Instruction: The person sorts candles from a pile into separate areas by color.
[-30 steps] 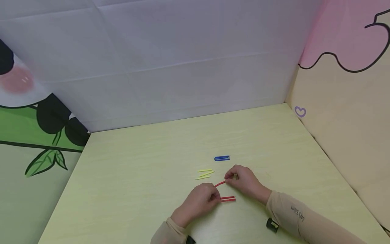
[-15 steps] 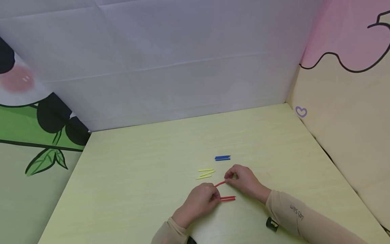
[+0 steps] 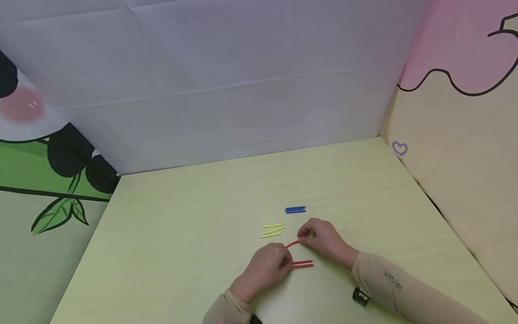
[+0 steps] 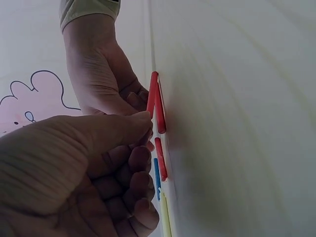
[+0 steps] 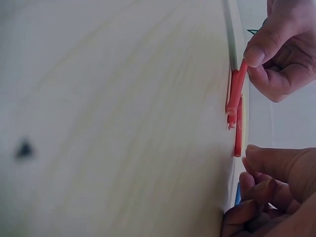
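Observation:
My left hand pinches one of two red sticks that lie close together nearest me. In the right wrist view this pinched stick tilts up from the tabletop toward the left thumb. A third short red stick runs between the hands. My right hand has thumb and curled fingers together at its right end, the left knuckles overlapping its other end. Several yellow sticks lie loosely just beyond the left hand. Three blue sticks lie side by side farther back.
The pale wooden tabletop spreads around both hands. A white cloth wall closes the far side. Printed panels stand left and right, the right one carrying a purple heart. A small black device sits under the right sleeve.
Both hands hold almost the same pose over the last second. The sticks show no clear shift on the table.

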The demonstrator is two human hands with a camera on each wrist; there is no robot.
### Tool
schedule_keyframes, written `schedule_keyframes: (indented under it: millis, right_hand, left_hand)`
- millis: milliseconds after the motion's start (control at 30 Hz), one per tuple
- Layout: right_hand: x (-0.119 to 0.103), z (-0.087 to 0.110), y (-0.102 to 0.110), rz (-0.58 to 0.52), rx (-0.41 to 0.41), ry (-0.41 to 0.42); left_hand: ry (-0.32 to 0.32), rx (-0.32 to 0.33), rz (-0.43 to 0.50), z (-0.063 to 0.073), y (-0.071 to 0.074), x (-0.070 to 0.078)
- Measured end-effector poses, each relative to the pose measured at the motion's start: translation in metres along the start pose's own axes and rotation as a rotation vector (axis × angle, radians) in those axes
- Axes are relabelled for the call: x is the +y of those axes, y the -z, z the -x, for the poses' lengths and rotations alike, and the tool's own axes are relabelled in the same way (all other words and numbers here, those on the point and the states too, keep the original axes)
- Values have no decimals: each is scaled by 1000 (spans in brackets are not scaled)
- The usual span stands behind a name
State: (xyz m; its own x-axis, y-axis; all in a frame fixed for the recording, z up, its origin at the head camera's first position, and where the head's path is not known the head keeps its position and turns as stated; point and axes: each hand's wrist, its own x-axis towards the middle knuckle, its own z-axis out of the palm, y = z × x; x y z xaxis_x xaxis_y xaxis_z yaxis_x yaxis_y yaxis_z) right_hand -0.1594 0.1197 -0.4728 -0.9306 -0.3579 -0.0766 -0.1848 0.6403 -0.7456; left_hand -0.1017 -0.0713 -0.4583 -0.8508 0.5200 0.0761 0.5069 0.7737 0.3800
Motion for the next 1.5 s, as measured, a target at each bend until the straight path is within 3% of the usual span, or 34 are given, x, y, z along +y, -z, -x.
schedule_keyframes:
  millis: [767,1067,1500]
  right_hand:
    - [-2,2,1,29,-28,20]
    - [-4,3,1,28,-35,-18]
    - [-2,3,-1,51,-38,-14]
  left_hand:
    - [43,-7,-22,1,2,4]
    - [61,-28,-1,0,1,4]
    - [81,-12,42,-1,1,2]
